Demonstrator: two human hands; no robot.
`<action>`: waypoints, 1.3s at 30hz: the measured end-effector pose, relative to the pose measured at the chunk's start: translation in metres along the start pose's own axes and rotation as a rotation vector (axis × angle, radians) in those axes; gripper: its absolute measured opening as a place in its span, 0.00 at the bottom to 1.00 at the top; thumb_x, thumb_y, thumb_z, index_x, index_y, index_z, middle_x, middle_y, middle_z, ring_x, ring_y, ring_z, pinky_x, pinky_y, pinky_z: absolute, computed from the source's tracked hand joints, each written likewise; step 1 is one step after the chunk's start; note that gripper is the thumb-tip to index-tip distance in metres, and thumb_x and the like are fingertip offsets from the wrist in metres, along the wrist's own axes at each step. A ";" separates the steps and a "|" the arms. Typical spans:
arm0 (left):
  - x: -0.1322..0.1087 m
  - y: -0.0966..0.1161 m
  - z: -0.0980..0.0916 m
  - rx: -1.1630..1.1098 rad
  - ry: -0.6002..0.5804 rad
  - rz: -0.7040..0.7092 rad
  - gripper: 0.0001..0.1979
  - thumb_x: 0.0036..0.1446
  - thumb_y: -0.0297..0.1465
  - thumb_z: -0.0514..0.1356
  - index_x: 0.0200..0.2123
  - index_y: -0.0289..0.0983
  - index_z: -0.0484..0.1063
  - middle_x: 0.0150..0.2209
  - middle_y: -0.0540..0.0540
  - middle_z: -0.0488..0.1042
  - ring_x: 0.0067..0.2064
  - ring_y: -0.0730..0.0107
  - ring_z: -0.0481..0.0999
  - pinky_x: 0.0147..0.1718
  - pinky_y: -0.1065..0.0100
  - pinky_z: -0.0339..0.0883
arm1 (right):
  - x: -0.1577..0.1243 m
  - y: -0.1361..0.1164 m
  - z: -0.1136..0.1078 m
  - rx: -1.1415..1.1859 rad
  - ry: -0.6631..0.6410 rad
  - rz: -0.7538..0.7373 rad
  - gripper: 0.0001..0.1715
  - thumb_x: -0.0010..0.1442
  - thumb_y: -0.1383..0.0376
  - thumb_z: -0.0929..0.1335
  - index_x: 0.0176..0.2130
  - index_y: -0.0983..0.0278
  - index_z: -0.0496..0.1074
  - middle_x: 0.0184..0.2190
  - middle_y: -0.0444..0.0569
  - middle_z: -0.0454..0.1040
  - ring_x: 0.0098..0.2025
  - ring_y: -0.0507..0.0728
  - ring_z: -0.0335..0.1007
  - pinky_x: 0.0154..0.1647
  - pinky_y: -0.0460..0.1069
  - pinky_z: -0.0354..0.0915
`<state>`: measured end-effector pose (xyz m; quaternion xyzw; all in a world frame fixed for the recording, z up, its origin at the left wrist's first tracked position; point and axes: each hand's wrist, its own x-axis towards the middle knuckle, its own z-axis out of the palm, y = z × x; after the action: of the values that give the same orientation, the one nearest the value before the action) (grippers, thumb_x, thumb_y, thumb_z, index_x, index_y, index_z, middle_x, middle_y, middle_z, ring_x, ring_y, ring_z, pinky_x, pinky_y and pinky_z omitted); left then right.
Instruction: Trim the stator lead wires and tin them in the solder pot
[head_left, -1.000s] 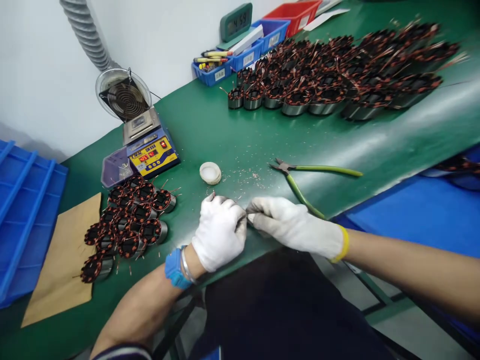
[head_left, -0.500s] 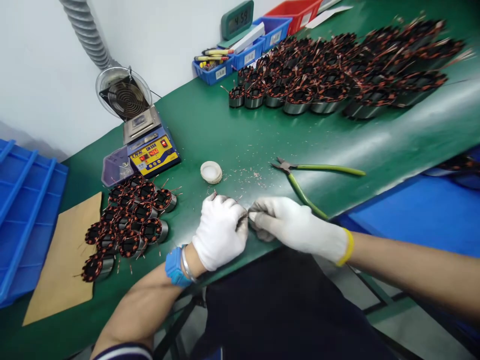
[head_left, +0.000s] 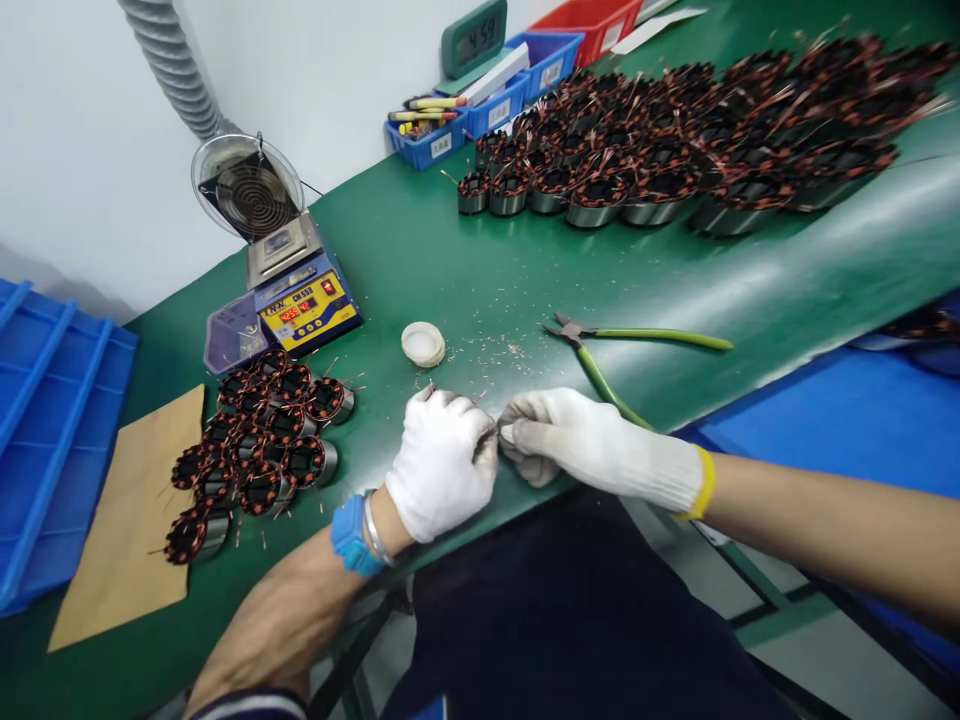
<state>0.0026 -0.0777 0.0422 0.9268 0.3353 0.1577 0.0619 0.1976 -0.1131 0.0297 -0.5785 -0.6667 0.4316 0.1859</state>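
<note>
Both hands wear white knit gloves and meet at the near edge of the green bench mat (head_left: 465, 270). My left hand (head_left: 442, 462) is curled round a copper-wound stator that is almost hidden inside the glove; only a few wire ends poke out above the knuckles. My right hand (head_left: 577, 440) pinches at the same part from the right, fingertips pressed against the left hand. Green-handled cutters (head_left: 607, 350) lie just behind my right hand. A small white round tin (head_left: 422, 344) sits behind my left hand.
A cluster of wound stators (head_left: 259, 450) lies left of my hands, partly on brown card (head_left: 120, 540). A large field of stators (head_left: 675, 140) fills the far right. A soldering station (head_left: 296, 300), fume fan (head_left: 247, 195), blue bins (head_left: 480, 105), clock (head_left: 472, 38) and blue crate (head_left: 52, 420) surround them.
My right hand has shifted slightly left and closer to the left hand, its fingers curling tighter at the part. The left hand stays put.
</note>
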 end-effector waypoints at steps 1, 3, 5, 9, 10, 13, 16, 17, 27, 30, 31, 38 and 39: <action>0.000 0.000 0.000 -0.002 -0.003 -0.002 0.07 0.62 0.27 0.58 0.31 0.40 0.73 0.33 0.45 0.77 0.40 0.58 0.74 0.53 0.51 0.70 | 0.000 0.001 -0.001 -0.060 0.035 -0.028 0.17 0.68 0.60 0.60 0.36 0.63 0.74 0.26 0.48 0.78 0.27 0.56 0.75 0.29 0.49 0.66; 0.000 0.001 0.000 -0.007 0.007 -0.005 0.06 0.61 0.26 0.59 0.31 0.40 0.73 0.33 0.45 0.77 0.41 0.58 0.75 0.53 0.51 0.70 | -0.002 0.008 -0.005 -0.357 0.174 -0.231 0.14 0.67 0.60 0.64 0.41 0.63 0.77 0.35 0.53 0.81 0.33 0.59 0.77 0.34 0.51 0.68; 0.000 0.001 0.001 -0.016 0.031 -0.005 0.06 0.60 0.26 0.59 0.32 0.40 0.74 0.34 0.44 0.77 0.41 0.57 0.75 0.53 0.50 0.70 | -0.002 0.015 -0.010 -0.650 0.246 -0.505 0.14 0.66 0.65 0.64 0.45 0.65 0.78 0.42 0.58 0.82 0.40 0.62 0.79 0.40 0.54 0.70; 0.000 0.001 0.002 -0.027 0.033 -0.005 0.06 0.61 0.27 0.59 0.32 0.40 0.74 0.34 0.45 0.77 0.42 0.58 0.75 0.53 0.51 0.70 | -0.003 0.011 -0.009 -0.617 0.196 -0.551 0.17 0.66 0.68 0.62 0.45 0.66 0.78 0.40 0.59 0.82 0.39 0.62 0.79 0.40 0.55 0.71; 0.000 0.000 0.002 -0.024 0.022 -0.007 0.06 0.61 0.27 0.59 0.32 0.41 0.74 0.34 0.45 0.77 0.41 0.58 0.75 0.53 0.51 0.70 | -0.003 0.008 -0.006 -0.473 0.164 -0.419 0.17 0.67 0.66 0.61 0.43 0.66 0.78 0.36 0.57 0.82 0.35 0.61 0.79 0.37 0.54 0.71; 0.000 -0.001 0.001 -0.021 0.004 -0.009 0.06 0.61 0.27 0.59 0.32 0.41 0.73 0.34 0.45 0.78 0.42 0.58 0.75 0.54 0.51 0.69 | -0.003 -0.001 -0.002 -0.052 0.007 -0.042 0.21 0.71 0.61 0.57 0.36 0.64 0.74 0.25 0.49 0.78 0.25 0.57 0.75 0.28 0.50 0.68; -0.001 -0.001 0.001 -0.020 0.021 0.002 0.06 0.62 0.27 0.58 0.32 0.41 0.73 0.34 0.45 0.77 0.42 0.58 0.75 0.54 0.51 0.69 | -0.003 0.002 -0.006 -0.242 0.095 -0.169 0.16 0.68 0.60 0.61 0.39 0.64 0.76 0.31 0.52 0.80 0.31 0.59 0.77 0.31 0.51 0.67; -0.001 -0.001 0.002 -0.019 0.025 0.004 0.06 0.62 0.27 0.58 0.32 0.41 0.73 0.34 0.45 0.77 0.42 0.58 0.75 0.54 0.51 0.69 | -0.003 0.004 -0.009 -0.413 0.170 -0.315 0.14 0.67 0.62 0.63 0.42 0.64 0.77 0.36 0.54 0.81 0.35 0.60 0.77 0.34 0.52 0.67; -0.003 -0.003 -0.002 -0.035 -0.033 -0.032 0.06 0.60 0.26 0.59 0.32 0.41 0.73 0.33 0.46 0.77 0.40 0.59 0.75 0.54 0.51 0.69 | -0.008 0.010 -0.040 -1.198 0.268 -0.317 0.15 0.69 0.70 0.60 0.37 0.64 0.74 0.30 0.54 0.74 0.31 0.59 0.68 0.29 0.53 0.50; -0.004 -0.005 -0.003 -0.026 -0.008 -0.058 0.05 0.59 0.26 0.59 0.32 0.41 0.74 0.32 0.46 0.77 0.38 0.58 0.75 0.53 0.52 0.69 | -0.013 0.029 -0.071 -1.098 0.298 0.015 0.20 0.72 0.58 0.60 0.49 0.66 0.74 0.44 0.60 0.76 0.35 0.61 0.73 0.30 0.52 0.56; -0.004 -0.006 -0.003 -0.020 0.006 -0.066 0.05 0.59 0.25 0.60 0.32 0.40 0.74 0.32 0.45 0.77 0.38 0.58 0.76 0.53 0.52 0.69 | -0.015 0.036 -0.078 -1.046 0.311 0.066 0.26 0.70 0.51 0.63 0.55 0.67 0.72 0.52 0.64 0.74 0.42 0.65 0.75 0.35 0.54 0.62; -0.004 -0.004 0.000 -0.001 0.022 -0.080 0.03 0.62 0.28 0.61 0.34 0.42 0.74 0.34 0.48 0.78 0.41 0.59 0.76 0.62 0.47 0.63 | -0.028 0.069 -0.079 -0.925 0.267 0.241 0.55 0.59 0.39 0.68 0.70 0.72 0.59 0.67 0.76 0.61 0.64 0.80 0.63 0.57 0.66 0.64; -0.004 -0.004 0.000 0.006 0.024 -0.078 0.04 0.62 0.28 0.61 0.34 0.42 0.74 0.33 0.49 0.78 0.41 0.59 0.76 0.62 0.47 0.62 | -0.030 0.070 -0.078 -0.913 0.256 0.218 0.52 0.61 0.42 0.67 0.70 0.71 0.59 0.65 0.74 0.64 0.62 0.78 0.65 0.55 0.65 0.65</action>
<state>-0.0027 -0.0768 0.0400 0.9111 0.3725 0.1653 0.0614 0.3063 -0.1157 0.0254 -0.7158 -0.6953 0.0374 -0.0529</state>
